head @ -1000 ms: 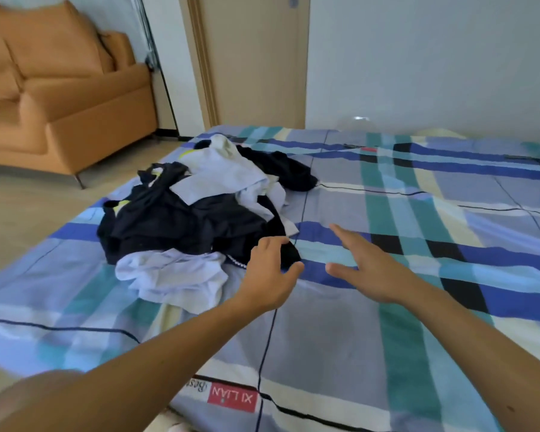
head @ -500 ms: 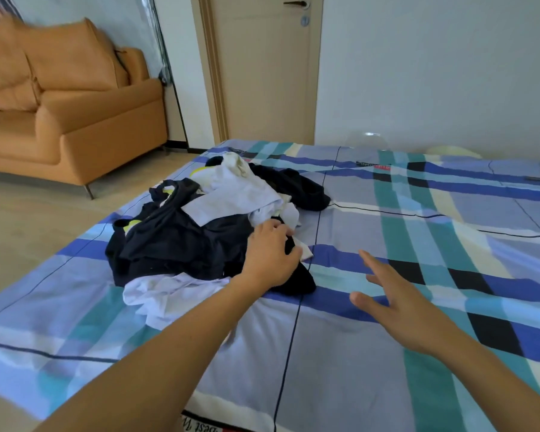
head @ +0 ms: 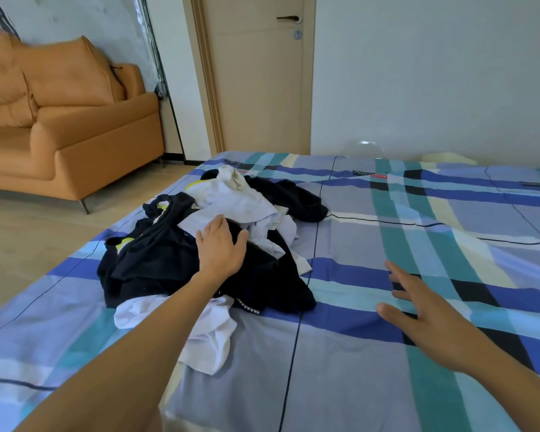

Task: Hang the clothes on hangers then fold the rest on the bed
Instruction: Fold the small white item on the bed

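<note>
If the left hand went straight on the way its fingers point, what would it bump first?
Most likely the white clothes in the pile. The left hand lies on the dark clothes, and its fingertips look right at the white edge, though depth is unclear.

The bed is covered by a plaid sheet in blue, teal, cream and black. A heap of clothes, dark garments tangled with white, lies toward its left edge. A slim dark object lies at the far right.
</note>
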